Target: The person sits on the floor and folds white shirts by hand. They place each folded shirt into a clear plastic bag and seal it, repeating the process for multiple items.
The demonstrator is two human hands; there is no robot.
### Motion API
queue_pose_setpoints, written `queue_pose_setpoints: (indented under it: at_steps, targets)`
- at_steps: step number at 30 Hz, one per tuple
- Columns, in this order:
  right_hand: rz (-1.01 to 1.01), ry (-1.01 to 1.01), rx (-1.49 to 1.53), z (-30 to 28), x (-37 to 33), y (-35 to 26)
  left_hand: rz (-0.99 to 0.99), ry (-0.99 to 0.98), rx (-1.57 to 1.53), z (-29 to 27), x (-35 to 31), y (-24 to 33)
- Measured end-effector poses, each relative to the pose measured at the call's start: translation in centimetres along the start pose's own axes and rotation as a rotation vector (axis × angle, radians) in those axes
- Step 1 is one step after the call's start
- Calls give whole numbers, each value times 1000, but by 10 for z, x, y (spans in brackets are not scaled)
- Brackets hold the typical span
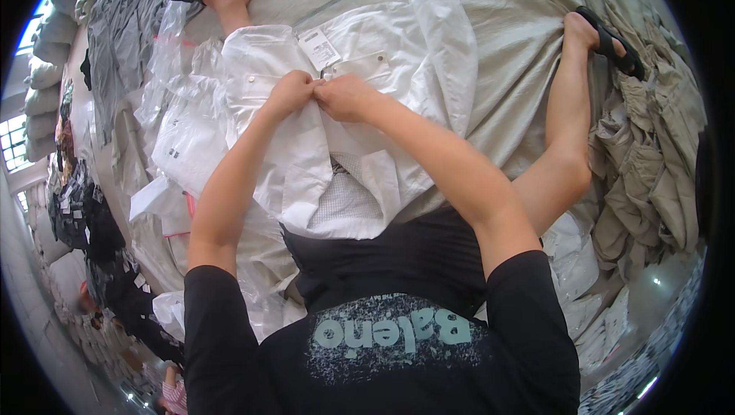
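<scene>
A white jacket [394, 36] with flap pockets and metal snaps lies spread over my lap and the cloth in front of me. My left hand [292, 93] and my right hand [342, 98] meet at its front opening, with fingers pinched close together on the edge. A small dark piece shows just above the fingertips; I cannot make out what it is. Above my hands a white paper tag [319, 49] rests on the jacket's upper part. The checked lining [341, 194] shows at the open hem nearest me.
Clear plastic bags with white garments [184, 139] lie to the left. Grey clothes [130, 40] sit at the far left, khaki clothes [635, 178] at the right. Beige cloth [521, 1] spreads beneath. Dark clothes [96, 239] and stacked bundles line the left. Another person [174, 390] appears at lower left.
</scene>
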State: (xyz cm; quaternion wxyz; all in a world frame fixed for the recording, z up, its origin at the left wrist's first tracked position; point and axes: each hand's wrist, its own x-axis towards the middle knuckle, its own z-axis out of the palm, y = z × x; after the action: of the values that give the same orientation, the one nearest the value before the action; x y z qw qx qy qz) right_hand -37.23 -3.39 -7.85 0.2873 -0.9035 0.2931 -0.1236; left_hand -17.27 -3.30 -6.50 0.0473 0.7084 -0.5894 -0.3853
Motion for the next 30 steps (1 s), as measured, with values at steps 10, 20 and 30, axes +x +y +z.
queue_pose_setpoints:
  at_steps: [10, 20, 30]
  targets:
    - [72, 208, 90, 7, -29, -8, 25, -3, -202, -5, -19, 2]
    - [82, 329, 142, 0, -22, -17, -123, 92, -434, -6, -11, 9]
    - [-122, 172, 18, -19, -27, 12, 286, 499, 121, 13, -44, 29]
